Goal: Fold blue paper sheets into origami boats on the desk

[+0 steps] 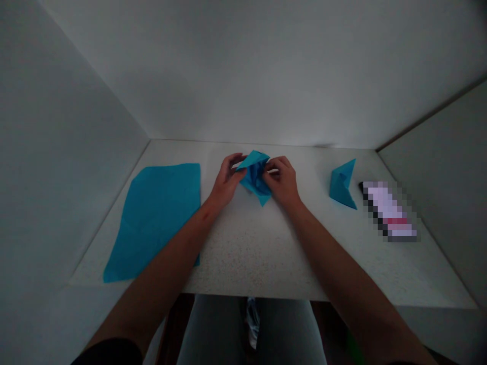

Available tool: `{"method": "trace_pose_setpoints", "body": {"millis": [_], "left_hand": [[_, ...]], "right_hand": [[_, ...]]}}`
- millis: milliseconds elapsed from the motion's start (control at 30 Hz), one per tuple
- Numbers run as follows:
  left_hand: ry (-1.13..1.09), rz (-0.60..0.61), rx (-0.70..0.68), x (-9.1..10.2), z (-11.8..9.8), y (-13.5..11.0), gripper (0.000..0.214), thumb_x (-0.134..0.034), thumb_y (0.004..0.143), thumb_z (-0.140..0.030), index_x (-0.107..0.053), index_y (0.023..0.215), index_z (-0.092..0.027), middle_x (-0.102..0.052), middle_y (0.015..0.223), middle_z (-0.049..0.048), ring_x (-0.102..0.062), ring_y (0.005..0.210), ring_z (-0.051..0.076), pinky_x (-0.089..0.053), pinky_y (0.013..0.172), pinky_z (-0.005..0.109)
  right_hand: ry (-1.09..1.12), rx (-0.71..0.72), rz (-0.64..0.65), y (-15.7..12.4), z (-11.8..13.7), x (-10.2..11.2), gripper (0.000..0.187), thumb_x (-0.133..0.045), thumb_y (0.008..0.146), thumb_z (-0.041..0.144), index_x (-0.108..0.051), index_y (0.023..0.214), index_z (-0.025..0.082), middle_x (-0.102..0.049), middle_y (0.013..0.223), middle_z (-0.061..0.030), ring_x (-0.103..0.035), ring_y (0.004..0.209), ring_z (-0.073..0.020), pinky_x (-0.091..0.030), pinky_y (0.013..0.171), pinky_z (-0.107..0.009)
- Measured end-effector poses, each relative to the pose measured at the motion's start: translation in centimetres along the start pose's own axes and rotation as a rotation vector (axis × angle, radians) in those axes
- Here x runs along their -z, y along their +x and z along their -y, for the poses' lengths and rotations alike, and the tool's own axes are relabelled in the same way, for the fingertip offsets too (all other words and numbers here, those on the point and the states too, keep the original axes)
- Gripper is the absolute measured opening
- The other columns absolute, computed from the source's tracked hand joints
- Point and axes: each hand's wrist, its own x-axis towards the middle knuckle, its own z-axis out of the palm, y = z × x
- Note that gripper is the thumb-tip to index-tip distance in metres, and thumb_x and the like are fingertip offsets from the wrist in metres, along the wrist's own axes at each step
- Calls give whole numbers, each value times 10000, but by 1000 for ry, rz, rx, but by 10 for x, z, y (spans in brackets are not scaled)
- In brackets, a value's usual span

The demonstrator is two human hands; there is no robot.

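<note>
A partly folded piece of blue paper (255, 176) is held up just above the white table (243, 253), near its middle. My left hand (227, 178) pinches its left side with fingers curled around the edge. My right hand (282, 180) grips its right side, fingers closed over the fold. A lower corner of the paper points down toward the table between my wrists.
A flat stack of blue paper sheets (155, 215) lies on the left of the table. A finished folded blue paper shape (343, 185) stands at the right. Beside it lies a blurred-out flat object (390, 212). White walls close the table in on three sides.
</note>
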Motion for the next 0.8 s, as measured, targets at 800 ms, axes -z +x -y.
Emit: {"method": "trace_pose_setpoints", "body": {"millis": [800], "left_hand": [[-410,-276,417,-2,4,8,426,-767,886,-524,-763,1146,-186,-834,1194,128,-759,1260,356,-606,1100,506]], "right_hand": [[981,-385,-162,22,-27,13,339,-823,736,433,-522,760,278,-531,712,60,-576,694,-159,-553,702,-295]]}}
